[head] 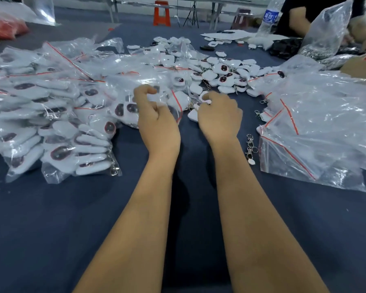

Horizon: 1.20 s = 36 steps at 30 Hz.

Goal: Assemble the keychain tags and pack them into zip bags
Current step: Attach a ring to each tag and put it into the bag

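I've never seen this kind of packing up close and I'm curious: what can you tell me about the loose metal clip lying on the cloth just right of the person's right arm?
The metal clip is a silvery keychain fitting: a lobster-type clasp joined to a small split ring, with a small white piece at its near end. It looks like shiny metal. It lies flat and lengthwise on the dark blue tablecloth, apart from the right forearm and just left of the pile of empty zip bags. No hand touches it, and no tag body appears attached.
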Each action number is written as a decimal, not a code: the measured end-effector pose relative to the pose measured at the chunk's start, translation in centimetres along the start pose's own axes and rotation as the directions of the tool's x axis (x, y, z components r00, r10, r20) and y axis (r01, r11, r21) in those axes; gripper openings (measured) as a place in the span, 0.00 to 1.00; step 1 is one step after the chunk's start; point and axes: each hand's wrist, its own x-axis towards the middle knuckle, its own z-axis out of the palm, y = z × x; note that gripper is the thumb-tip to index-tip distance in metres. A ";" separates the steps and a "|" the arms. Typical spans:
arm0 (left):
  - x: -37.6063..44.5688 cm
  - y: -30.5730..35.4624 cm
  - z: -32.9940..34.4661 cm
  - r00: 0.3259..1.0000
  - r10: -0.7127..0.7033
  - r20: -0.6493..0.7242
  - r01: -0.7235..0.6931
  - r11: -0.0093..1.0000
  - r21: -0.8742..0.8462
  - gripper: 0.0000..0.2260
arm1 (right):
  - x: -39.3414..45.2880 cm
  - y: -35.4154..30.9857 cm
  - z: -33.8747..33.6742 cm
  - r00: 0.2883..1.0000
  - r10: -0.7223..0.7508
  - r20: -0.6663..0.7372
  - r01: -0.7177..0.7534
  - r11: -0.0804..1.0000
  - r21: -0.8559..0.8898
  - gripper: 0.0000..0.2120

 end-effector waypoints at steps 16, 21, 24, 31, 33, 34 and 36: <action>2.2 -2.1 0.6 0.943 0.028 0.332 -0.214 0.815 0.538 0.11 | -0.6 2.2 1.6 0.997 -0.026 0.077 0.040 0.982 -0.184 0.19; 2.0 -1.3 -0.3 0.962 -0.002 0.274 -0.044 0.985 0.164 0.14 | -0.9 1.9 1.5 0.992 -0.084 -0.097 0.074 0.992 -0.102 0.11; 1.9 -1.2 -0.2 0.961 -0.021 0.277 -0.029 0.984 0.176 0.14 | -1.0 1.8 1.0 0.997 -0.009 -0.082 0.024 0.984 0.178 0.11; 1.8 -1.5 0.0 0.927 -0.083 0.365 -0.013 0.967 0.254 0.13 | -0.8 1.8 0.2 0.964 0.263 -0.036 -0.134 0.599 0.789 0.09; 1.8 -1.5 0.0 0.927 -0.084 0.367 -0.014 0.966 0.257 0.12 | -0.8 1.7 -0.2 0.966 0.259 -0.022 -0.119 0.515 0.849 0.11; 1.7 -1.5 0.1 0.926 -0.083 0.367 -0.012 0.969 0.248 0.11 | -0.8 1.6 -0.3 0.969 0.249 -0.008 -0.113 0.467 0.877 0.11; 1.6 -1.4 0.1 0.924 -0.089 0.371 0.003 0.974 0.225 0.09 | -0.9 1.2 -0.5 0.974 0.224 0.015 -0.105 0.395 0.913 0.12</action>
